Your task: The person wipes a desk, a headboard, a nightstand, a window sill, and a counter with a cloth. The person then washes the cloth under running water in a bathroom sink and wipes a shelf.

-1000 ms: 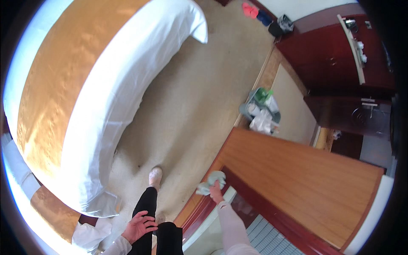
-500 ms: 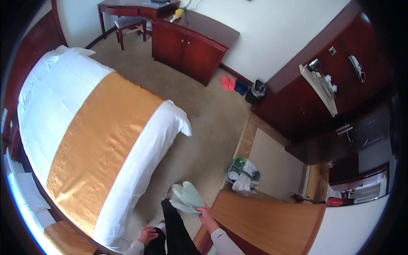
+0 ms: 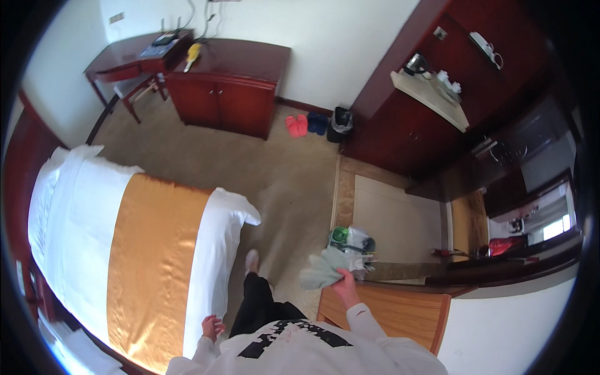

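Pale cloth (image 3: pixel 322 270) gripped in right hand (image 3: pixel 344 286), fanning leftward from the fingers. Left hand (image 3: pixel 212 327) well apart from cloth, fingers loosely curled, near bed (image 3: pixel 156 262).

Mostly bright; blue-white glare at lower-left rim; soft shadow on carpet (image 3: pixel 290 187); straight edges bowed, corners black.

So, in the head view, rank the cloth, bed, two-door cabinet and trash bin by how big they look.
Bed
Two-door cabinet
Cloth in the right hand
Trash bin
Being nearer the camera likely enlarges the cloth.
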The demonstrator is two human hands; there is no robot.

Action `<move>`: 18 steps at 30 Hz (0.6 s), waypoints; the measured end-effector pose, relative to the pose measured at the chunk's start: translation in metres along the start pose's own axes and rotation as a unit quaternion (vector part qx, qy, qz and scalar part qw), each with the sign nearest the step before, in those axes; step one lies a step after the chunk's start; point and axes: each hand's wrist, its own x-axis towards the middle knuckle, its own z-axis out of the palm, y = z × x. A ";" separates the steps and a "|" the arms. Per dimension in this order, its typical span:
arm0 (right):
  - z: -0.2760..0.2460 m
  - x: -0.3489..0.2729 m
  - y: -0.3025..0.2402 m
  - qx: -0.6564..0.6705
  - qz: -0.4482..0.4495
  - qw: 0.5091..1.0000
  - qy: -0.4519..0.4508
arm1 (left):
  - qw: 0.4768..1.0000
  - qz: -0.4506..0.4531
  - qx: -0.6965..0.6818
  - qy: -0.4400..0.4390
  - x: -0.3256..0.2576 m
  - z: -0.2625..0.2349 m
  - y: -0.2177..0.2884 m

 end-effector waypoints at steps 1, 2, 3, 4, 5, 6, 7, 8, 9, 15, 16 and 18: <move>0.018 0.007 -0.021 0.026 -0.022 0.999 0.000 | 1.000 -0.014 0.011 0.012 0.001 0.006 0.010; 0.046 0.013 -0.043 0.053 -0.044 0.997 -0.022 | 0.999 -0.018 0.027 0.014 0.001 0.011 0.020; 0.077 0.017 -0.064 0.082 -0.065 0.994 -0.042 | 0.998 -0.029 0.047 0.011 0.007 0.012 0.029; 0.102 0.024 -0.088 0.102 -0.091 0.987 -0.080 | 0.996 -0.039 0.075 0.007 0.014 0.014 0.038; 0.129 0.029 -0.112 0.115 -0.120 0.979 -0.118 | 0.993 -0.053 0.104 -0.002 0.024 0.018 0.048; 0.158 0.031 -0.136 0.131 -0.135 0.975 -0.115 | 0.989 -0.067 0.133 -0.012 0.037 0.023 0.059; 0.186 0.031 -0.159 0.149 -0.153 0.970 -0.116 | 0.983 -0.080 0.163 -0.020 0.052 0.031 0.076; 0.212 0.027 -0.178 0.177 -0.178 0.959 -0.129 | 0.976 -0.094 0.196 -0.026 0.065 0.042 0.094; 0.239 0.021 -0.198 0.197 -0.204 0.948 -0.142 | 0.968 -0.106 0.225 -0.033 0.080 0.055 0.116; 0.314 0.003 -0.267 0.175 -0.387 0.866 -0.262 | 0.881 -0.338 0.246 -0.222 0.212 0.156 0.313; 0.311 0.016 -0.272 0.163 -0.400 0.863 -0.262 | 0.975 -0.163 0.056 -0.142 0.223 0.190 0.330; 0.326 0.066 -0.291 0.145 -0.391 0.865 -0.279 | 0.935 0.057 0.348 0.038 0.244 0.270 0.423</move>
